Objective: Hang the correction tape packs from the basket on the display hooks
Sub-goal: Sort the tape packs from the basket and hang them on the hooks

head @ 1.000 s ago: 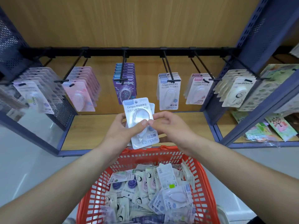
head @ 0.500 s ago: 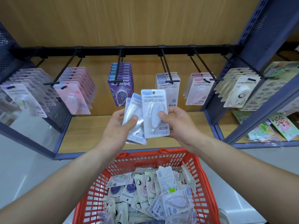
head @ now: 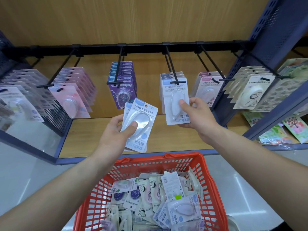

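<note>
A: Since the earlier frame, one pack (head: pixel 177 104) has been parted from the stack (head: pixel 140 125) and carried right and up to the hook (head: pixel 172 69)

B: Grip on it?

A: It is pinched low down by the right hand (head: pixel 198 117), thumb on the blister, fingers behind. The top edge lies at the hook's tip, well above the grip. Whether the slot is already threaded cannot be told

B: Other hand?

A: The stack is held by the left hand (head: pixel 115 132), thumb across the front blister, above the basket (head: pixel 166 164)

B: Step judged?

A: Hanging of a single pack. Next, the slot is to be lined up on the tip and the pack slid back against the hung packs (head: pixel 166 77). Many more packs are left in the basket
</note>
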